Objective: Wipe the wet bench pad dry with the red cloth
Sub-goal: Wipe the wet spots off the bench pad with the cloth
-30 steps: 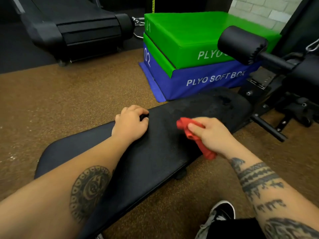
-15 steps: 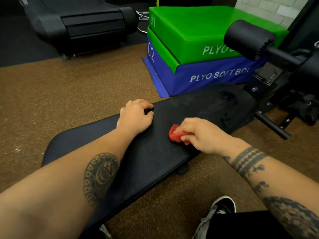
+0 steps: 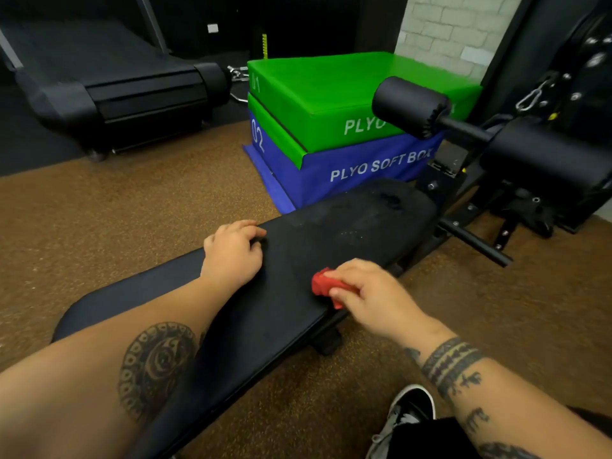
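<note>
Since half a second ago the red cloth [image 3: 326,286] has shifted only slightly, now sitting close to the near edge of the bench pad [image 3: 284,313], where a second ago it hung stretched out from the fingers farther up the pad. It is bunched into a small wad and pressed against the black surface by the right hand [image 3: 371,296], whose fingers are curled tight around it. The left hand [image 3: 233,251] lies palm down on the far edge of the same pad, fingers bent over the rim, holding nothing and in much the same spot as before. Toward the pad's far end the surface looks dull and blotchy, with a darker patch near the top. Beyond that end stands a black foam roller [image 3: 409,106] on a metal bar. Behind the bench sits a green plyo box [image 3: 318,91] stacked on a blue plyo box [image 3: 347,173], both resting on brown speckled floor [image 3: 116,210]. A treadmill [image 3: 109,87] stands at the upper left, and a black-and-white shoe [image 3: 409,412] shows at the bottom.
</note>
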Tool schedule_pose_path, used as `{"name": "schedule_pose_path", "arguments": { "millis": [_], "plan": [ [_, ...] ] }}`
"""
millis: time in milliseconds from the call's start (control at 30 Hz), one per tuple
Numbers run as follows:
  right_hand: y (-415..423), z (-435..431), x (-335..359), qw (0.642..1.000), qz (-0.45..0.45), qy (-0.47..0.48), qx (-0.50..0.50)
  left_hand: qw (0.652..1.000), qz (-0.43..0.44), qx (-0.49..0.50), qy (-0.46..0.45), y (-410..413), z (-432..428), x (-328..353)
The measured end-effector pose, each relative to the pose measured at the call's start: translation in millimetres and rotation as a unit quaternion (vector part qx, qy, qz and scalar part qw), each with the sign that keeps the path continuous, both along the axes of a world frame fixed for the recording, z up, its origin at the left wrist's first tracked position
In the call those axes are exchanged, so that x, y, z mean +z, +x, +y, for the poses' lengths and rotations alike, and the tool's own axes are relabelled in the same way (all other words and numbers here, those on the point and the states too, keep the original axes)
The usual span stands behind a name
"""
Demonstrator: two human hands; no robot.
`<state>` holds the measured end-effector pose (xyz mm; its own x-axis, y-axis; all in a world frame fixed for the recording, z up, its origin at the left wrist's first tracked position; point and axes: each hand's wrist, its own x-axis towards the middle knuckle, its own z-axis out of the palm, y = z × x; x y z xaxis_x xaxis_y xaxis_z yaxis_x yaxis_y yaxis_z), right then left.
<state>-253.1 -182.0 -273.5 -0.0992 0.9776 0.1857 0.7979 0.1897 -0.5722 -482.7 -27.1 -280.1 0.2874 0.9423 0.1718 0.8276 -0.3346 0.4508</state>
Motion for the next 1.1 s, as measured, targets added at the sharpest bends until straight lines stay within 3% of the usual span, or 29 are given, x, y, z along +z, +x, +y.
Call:
{"name": "schedule_pose_path", "arguments": {
  "millis": [167,333,633,967,1100],
  "plan": [
    [-6,-8,1,0.995,-0.068,0.006,0.074,0.999,-0.028,-0.028,0.013,29,-12,2],
    [-13,-13,-11,0.993,-0.11,0.032,0.037,0.998,-0.037,-0.051,0.012,51,-8,6],
    [54,13,-21,0.98,-0.136,0.077,-0.123,0.99,0.023,-0.138,0.01,86,-1,3],
    [133,45,-18,0.942,-0.184,0.031,-0.28,0.991,0.03,-0.128,0.037,114,6,-7],
    [113,45,-11,0.964,-0.137,0.089,-0.211,0.992,0.027,-0.103,0.061,119,24,-6]
  ]
}}
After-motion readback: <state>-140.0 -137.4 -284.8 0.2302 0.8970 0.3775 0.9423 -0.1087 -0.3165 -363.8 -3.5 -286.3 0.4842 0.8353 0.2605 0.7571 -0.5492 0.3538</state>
